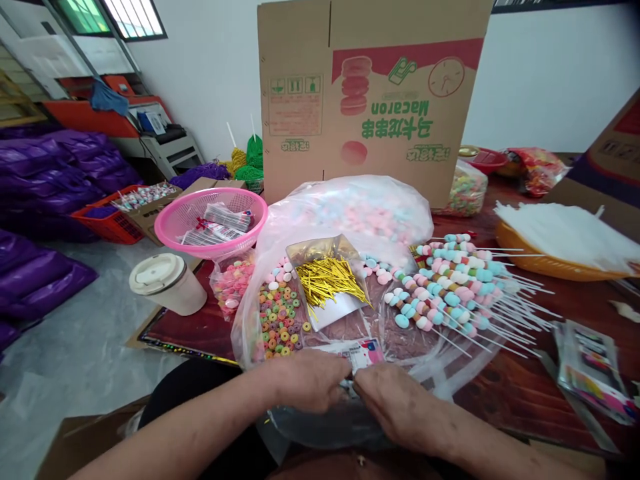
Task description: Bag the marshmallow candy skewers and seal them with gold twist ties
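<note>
My left hand [313, 379] and my right hand [397, 401] meet at the table's front edge, fingers closed in a pinch. Between them is a small printed plastic bag [367, 353], gripped by both hands; its lower part is hidden. Just beyond lie gold twist ties [333, 280] in an open clear packet. Ring-shaped cereal [281, 320] in several colours is spread to the left on clear plastic. Skewers of pink, blue and white marshmallows [450, 287] are piled to the right, their white sticks pointing right. A large clear bag of marshmallows [350, 210] lies behind.
A pink basket [210, 250] holds printed packets. Near it stand a lidded cup [167, 283] and a bag of pink candy [233, 283]. A tall carton [370, 100] rises behind. At right are an orange basket [540, 257] of white sticks and stacked printed bags [593, 367].
</note>
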Motion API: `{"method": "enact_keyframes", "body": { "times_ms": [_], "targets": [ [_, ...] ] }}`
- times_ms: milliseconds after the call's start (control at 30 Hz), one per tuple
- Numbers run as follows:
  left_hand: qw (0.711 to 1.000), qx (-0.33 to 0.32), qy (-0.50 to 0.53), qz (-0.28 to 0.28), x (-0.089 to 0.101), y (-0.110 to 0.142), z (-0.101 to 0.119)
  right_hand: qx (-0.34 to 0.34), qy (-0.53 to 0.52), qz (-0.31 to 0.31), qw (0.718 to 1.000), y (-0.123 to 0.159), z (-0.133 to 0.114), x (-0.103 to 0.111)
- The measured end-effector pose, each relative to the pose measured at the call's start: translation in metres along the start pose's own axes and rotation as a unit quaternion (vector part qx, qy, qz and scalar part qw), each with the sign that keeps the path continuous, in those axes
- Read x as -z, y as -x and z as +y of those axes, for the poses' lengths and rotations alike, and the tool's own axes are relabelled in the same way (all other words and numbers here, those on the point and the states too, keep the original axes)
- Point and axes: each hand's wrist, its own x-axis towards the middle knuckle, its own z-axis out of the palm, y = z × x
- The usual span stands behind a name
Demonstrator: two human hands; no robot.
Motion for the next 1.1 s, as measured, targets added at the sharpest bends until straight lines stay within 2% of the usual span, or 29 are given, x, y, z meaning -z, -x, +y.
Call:
{"method": "enact_keyframes", "body": {
  "times_ms": [33,67,100,133,167,200,233,267,300,333,367,433,533,633,733,800,900,1000,1100],
  "targets": [
    [0.991,-0.042,-0.124,-0.023,0.000,0.002,0.002,-0.069,-0.123,0.000,0.990,-0.003,-0.005,0.000],
    [0.969,-0.089,-0.230,-0.026,-0.001,0.006,0.004,-0.135,-0.251,-0.004,0.959,-0.007,-0.009,0.001],
    [0.942,-0.127,-0.310,-0.017,-0.001,0.009,0.005,-0.187,-0.367,-0.021,0.911,-0.012,-0.013,0.004],
    [0.922,-0.155,-0.354,0.008,-0.002,0.014,0.004,-0.219,-0.455,-0.057,0.861,-0.017,-0.016,0.008],
    [0.913,-0.172,-0.368,0.039,-0.002,0.019,0.003,-0.231,-0.507,-0.099,0.825,-0.025,-0.017,0.013],
    [0.914,-0.175,-0.357,0.076,-0.001,0.024,0.001,-0.226,-0.517,-0.136,0.814,-0.034,-0.015,0.020],
    [0.925,-0.162,-0.322,0.118,-0.001,0.028,-0.001,-0.216,-0.476,-0.146,0.840,-0.046,-0.011,0.026],
    [0.941,-0.130,-0.267,0.165,0.000,0.031,-0.004,-0.210,-0.397,-0.120,0.885,-0.059,-0.004,0.032],
    [0.954,-0.080,-0.195,0.214,0.001,0.033,-0.007,-0.206,-0.292,-0.066,0.932,-0.074,0.003,0.037],
    [0.959,-0.018,-0.110,0.259,0.001,0.033,-0.009,-0.216,-0.159,0.029,0.963,-0.090,0.012,0.039],
    [0.955,0.048,-0.016,0.294,0.001,0.033,-0.011,-0.228,-0.078,0.092,0.966,-0.107,0.021,0.039],
    [0.909,0.163,0.173,0.343,0.002,0.029,-0.015,-0.252,0.008,0.143,0.957,-0.135,0.036,0.031],
    [0.810,0.270,0.379,0.357,0.003,0.024,-0.018,-0.280,0.057,0.137,0.948,-0.157,0.051,0.018],
    [0.745,0.284,0.479,0.367,0.005,0.022,-0.018,-0.276,0.088,0.131,0.948,-0.151,0.060,0.021],
    [0.722,0.278,0.512,0.374,0.006,0.020,-0.015,-0.257,0.109,0.131,0.951,-0.127,0.061,0.037],
    [0.724,0.274,0.520,0.361,0.004,0.017,-0.012,-0.252,0.116,0.132,0.952,-0.109,0.055,0.046],
    [0.738,0.265,0.522,0.335,-0.002,0.010,-0.008,-0.195,0.049,0.146,0.969,-0.086,0.037,0.048],
    [0.758,0.261,0.508,0.316,-0.009,0.003,-0.007,-0.127,-0.055,0.184,0.973,-0.073,0.014,0.041],
    [0.797,0.230,0.473,0.297,-0.014,-0.003,-0.004,-0.080,-0.148,0.161,0.972,-0.069,-0.003,0.027]
  ]
}}
